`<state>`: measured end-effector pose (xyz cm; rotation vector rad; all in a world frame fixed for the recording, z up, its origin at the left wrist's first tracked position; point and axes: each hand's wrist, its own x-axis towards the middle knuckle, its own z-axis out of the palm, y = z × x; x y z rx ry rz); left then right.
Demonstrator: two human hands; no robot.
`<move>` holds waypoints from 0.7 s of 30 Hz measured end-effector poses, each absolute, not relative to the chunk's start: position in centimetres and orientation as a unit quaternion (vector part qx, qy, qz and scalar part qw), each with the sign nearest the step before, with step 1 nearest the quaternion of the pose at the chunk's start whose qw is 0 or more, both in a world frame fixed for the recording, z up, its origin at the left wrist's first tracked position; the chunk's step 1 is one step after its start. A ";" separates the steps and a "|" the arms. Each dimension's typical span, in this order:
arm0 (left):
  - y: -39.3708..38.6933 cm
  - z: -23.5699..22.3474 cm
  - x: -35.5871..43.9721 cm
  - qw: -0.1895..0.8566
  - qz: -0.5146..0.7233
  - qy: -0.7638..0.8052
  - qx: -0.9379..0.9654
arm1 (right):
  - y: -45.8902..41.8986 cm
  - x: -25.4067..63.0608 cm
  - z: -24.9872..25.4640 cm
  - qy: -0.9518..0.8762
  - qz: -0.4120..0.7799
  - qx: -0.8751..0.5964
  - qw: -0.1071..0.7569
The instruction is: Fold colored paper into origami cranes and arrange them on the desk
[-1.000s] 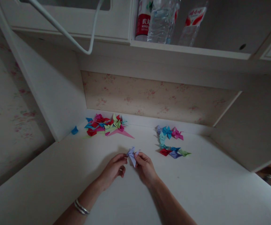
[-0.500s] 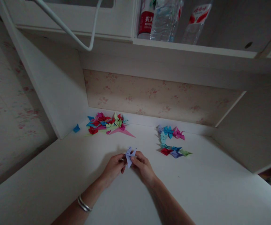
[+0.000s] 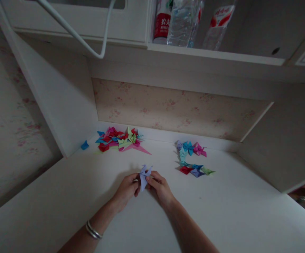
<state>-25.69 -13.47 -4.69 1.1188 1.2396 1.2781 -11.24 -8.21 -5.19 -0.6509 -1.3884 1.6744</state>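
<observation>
A small pale lavender folded paper piece (image 3: 143,175) is pinched between both my hands over the white desk (image 3: 221,211). My left hand (image 3: 126,189), with a silver bangle at the wrist, grips its left side with closed fingers. From the right, my right hand (image 3: 159,186) pinches the same piece. The two hands touch at the fingertips.
A heap of coloured folded papers (image 3: 119,140) lies at the back left, with one blue piece (image 3: 84,145) apart from it. A second group of folded pieces (image 3: 193,160) lies at the back right. Bottles (image 3: 184,21) stand on the shelf above. A white cable (image 3: 70,31) hangs overhead.
The lavender piece has turned in my fingers and shifted slightly left. My hands have drawn closer together around it.
</observation>
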 end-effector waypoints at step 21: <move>-13.4 -3.6 -25.7 0.491 0.563 0.548 0.376 | -7.8 -11.2 -5.5 -0.497 0.627 -0.345 0.490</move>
